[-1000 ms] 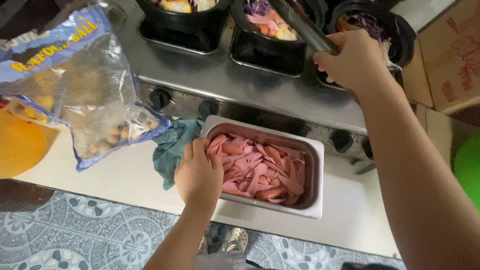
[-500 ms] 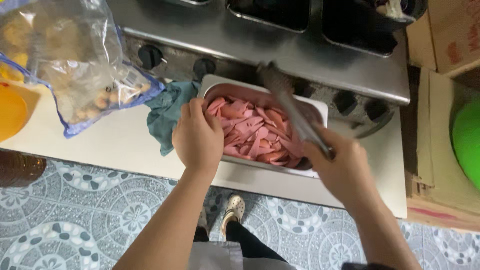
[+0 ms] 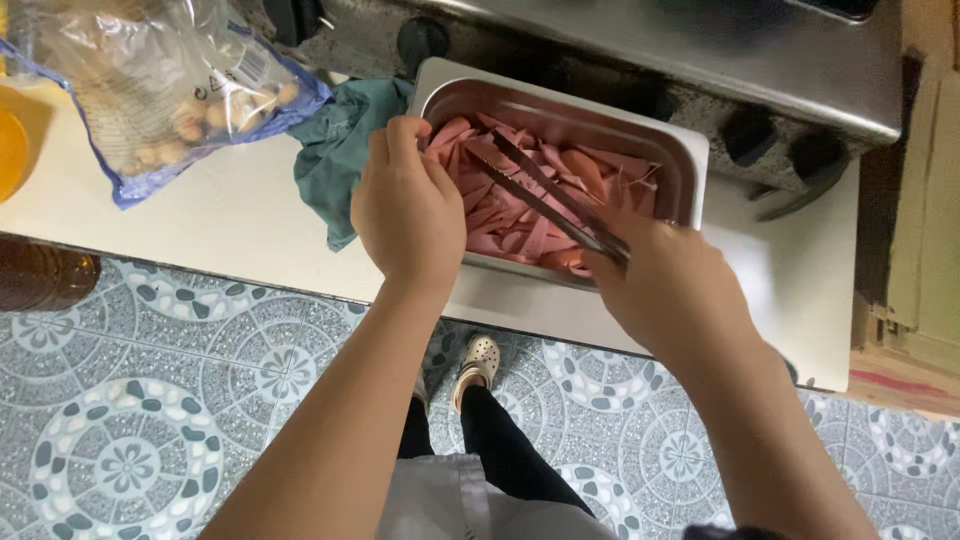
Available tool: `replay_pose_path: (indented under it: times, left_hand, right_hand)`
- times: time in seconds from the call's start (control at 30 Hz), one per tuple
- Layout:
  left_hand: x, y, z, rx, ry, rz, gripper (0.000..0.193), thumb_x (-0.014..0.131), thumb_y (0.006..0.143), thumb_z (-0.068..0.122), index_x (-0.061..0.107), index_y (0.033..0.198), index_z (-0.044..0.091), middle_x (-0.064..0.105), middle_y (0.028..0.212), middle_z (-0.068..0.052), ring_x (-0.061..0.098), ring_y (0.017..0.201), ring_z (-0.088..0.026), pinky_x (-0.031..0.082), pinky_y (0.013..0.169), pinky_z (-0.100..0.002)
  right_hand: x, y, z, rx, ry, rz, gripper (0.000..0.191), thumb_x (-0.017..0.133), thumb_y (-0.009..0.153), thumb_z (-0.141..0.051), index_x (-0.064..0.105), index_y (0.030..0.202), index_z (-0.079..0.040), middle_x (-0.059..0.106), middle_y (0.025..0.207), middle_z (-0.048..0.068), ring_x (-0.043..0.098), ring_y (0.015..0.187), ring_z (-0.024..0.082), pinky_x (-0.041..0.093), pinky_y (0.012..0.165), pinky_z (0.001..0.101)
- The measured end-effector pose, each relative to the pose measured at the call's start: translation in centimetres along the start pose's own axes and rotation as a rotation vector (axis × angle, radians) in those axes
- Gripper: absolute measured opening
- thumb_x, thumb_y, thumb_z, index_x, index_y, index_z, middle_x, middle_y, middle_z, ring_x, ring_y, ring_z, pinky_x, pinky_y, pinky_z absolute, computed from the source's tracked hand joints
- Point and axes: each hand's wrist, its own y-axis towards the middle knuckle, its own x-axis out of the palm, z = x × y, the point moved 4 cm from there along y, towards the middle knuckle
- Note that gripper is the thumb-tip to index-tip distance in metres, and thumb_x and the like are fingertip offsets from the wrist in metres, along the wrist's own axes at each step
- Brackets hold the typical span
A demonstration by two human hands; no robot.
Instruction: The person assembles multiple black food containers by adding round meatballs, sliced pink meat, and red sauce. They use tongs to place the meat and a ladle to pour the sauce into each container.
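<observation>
A steel tray (image 3: 690, 165) full of pink sliced sausage strips (image 3: 520, 215) sits on the white counter in front of the stove. My left hand (image 3: 405, 210) grips the tray's near left rim. My right hand (image 3: 665, 290) holds metal tongs (image 3: 545, 195), whose tips reach into the pink strips near the tray's far left side.
A teal cloth (image 3: 335, 160) lies bunched left of the tray. A clear plastic bag of small round food (image 3: 165, 85) lies at the counter's left. The stove front with black knobs (image 3: 745, 130) runs behind. A cardboard box (image 3: 925, 220) stands at right; patterned floor tiles below.
My right hand brought the tongs down from the pots on the stove and into the tray of pink strips. The view tilted down. My left hand stayed on the tray rim.
</observation>
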Motion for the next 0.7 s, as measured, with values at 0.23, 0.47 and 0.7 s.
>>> replay_pose_path:
  times: [0.23,0.47,0.7]
  left_hand:
    - [0.0,0.2,0.1,0.022,0.032,0.010,0.022,0.059,0.096,0.006,0.059,0.117,0.012,0.066,0.109,-0.007,0.069,0.095,-0.030,0.051,0.076,-0.045]
    - [0.3,0.6,0.1,0.014,0.032,-0.009,0.021,0.063,0.095,0.007,0.059,0.115,0.013,0.067,0.109,-0.005,0.068,0.097,-0.029,0.049,0.076,-0.044]
    - [0.4,0.6,0.1,0.018,0.046,-0.042,0.022,0.065,0.096,0.009,0.058,0.116,0.014,0.066,0.110,-0.005,0.068,0.097,-0.028,0.049,0.075,-0.044]
  right_hand:
    - [-0.7,0.4,-0.1,0.009,-0.101,0.052,0.049,0.063,0.093,-0.033,0.061,0.142,-0.037,0.076,0.097,0.015,0.074,0.086,0.037,0.059,0.080,0.0488]
    - [0.2,1.8,1.5,0.127,0.131,-0.134,0.041,0.065,0.093,-0.037,0.072,0.129,-0.020,0.079,0.092,0.018,0.078,0.082,0.031,0.061,0.078,0.0444]
    - [0.2,2.0,1.7,0.122,0.150,-0.223,0.040,0.067,0.093,-0.032,0.072,0.131,-0.022,0.077,0.082,0.016,0.075,0.075,0.030,0.056,0.072,0.0427]
